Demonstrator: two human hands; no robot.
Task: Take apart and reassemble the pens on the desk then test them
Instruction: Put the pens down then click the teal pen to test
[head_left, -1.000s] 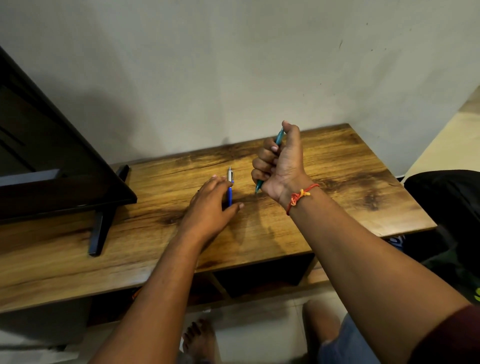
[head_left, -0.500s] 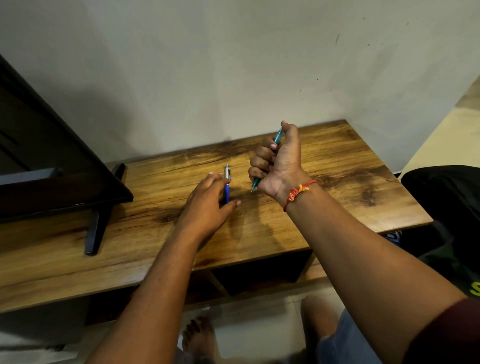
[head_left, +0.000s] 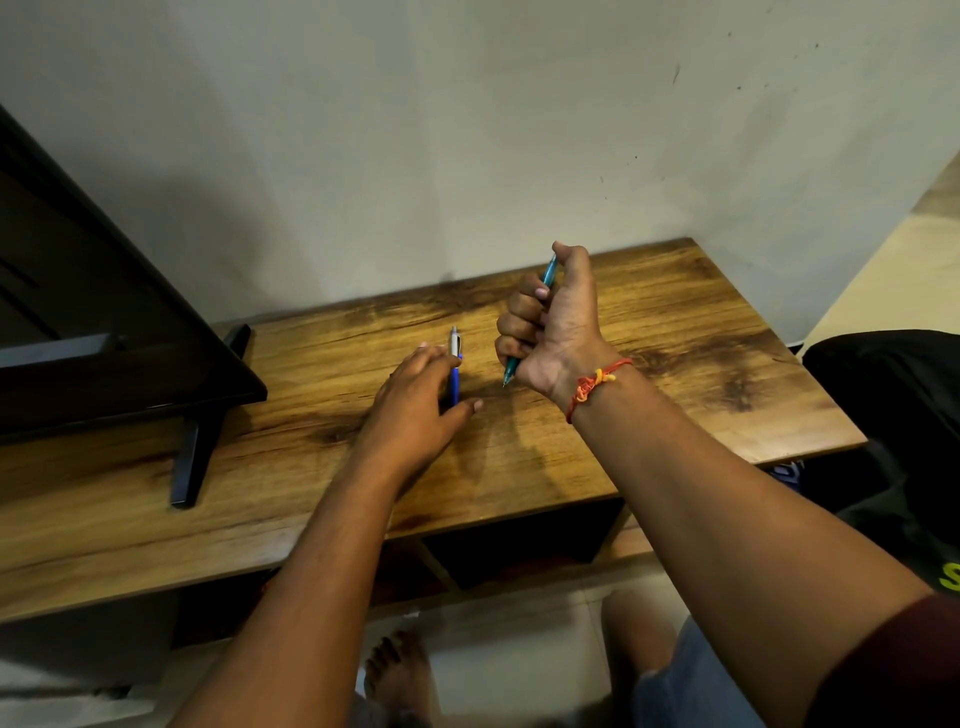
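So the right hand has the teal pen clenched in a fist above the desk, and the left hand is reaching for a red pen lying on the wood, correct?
Not quite: the head view shows the pen under the left hand is blue with a silver top, not red. The rest holds: the right hand clenches the teal pen in a fist above the desk.

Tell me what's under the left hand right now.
A blue pen with a silver upper end lies on the desk, partly under the left hand. The hand covers its lower end, so the tip cannot be seen.
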